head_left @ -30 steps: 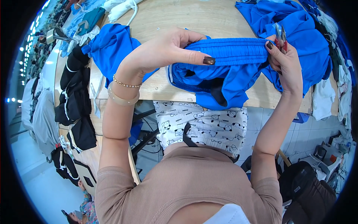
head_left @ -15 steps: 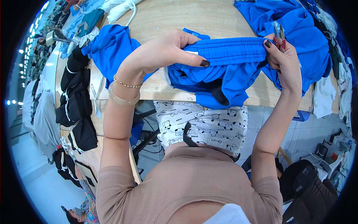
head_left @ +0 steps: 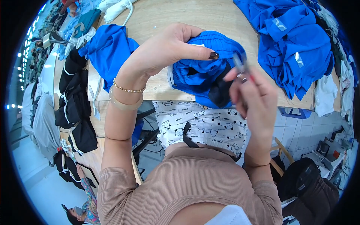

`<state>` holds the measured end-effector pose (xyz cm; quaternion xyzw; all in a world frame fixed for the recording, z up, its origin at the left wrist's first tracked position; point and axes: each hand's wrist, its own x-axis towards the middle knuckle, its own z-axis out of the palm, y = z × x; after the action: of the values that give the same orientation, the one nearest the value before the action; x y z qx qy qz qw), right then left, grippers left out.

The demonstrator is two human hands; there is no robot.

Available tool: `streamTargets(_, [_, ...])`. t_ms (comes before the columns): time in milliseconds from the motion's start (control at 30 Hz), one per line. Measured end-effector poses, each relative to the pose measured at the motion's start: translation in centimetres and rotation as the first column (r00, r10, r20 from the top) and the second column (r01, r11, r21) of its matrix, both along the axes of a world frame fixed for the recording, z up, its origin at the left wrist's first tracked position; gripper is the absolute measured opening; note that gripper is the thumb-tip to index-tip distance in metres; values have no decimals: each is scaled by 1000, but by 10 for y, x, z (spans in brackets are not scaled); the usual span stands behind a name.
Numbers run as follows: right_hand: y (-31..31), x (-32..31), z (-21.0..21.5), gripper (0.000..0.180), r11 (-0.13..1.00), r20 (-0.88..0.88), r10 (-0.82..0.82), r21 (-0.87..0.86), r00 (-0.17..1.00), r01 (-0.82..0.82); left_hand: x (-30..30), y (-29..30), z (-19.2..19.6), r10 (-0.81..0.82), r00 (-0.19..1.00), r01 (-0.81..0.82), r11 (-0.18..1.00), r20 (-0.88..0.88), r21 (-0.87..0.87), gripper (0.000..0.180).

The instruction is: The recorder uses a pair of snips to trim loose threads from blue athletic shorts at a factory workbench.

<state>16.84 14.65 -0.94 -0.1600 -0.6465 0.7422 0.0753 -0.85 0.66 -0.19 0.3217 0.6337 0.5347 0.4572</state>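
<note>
My left hand [head_left: 165,50] grips a bunched blue garment [head_left: 204,65] with a ribbed waistband, holding it at the near edge of the wooden table [head_left: 187,17]. A dark lining shows at the garment's lower right. My right hand [head_left: 251,92] sits just right of the garment and is closed on small metal thread snips [head_left: 240,65], their tips pointing up against the fabric.
A pile of blue garments [head_left: 296,45] lies at the table's right. Another blue garment [head_left: 107,48] lies to the left, with black garments [head_left: 73,97] hanging off the left bench. White pieces [head_left: 326,93] hang at the right edge. A dark bag [head_left: 307,187] stands on the tiled floor.
The garment was stretched flat between both hands; now it is bunched in my left hand. My right hand has let go of the waistband and moved down and left with the snips.
</note>
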Motion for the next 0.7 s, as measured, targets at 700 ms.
streamTargets(700, [-17,-7,-14,21,986,-23,3,167,1000,1,6,-1,3,41,987,-43,999,-156,-6,20])
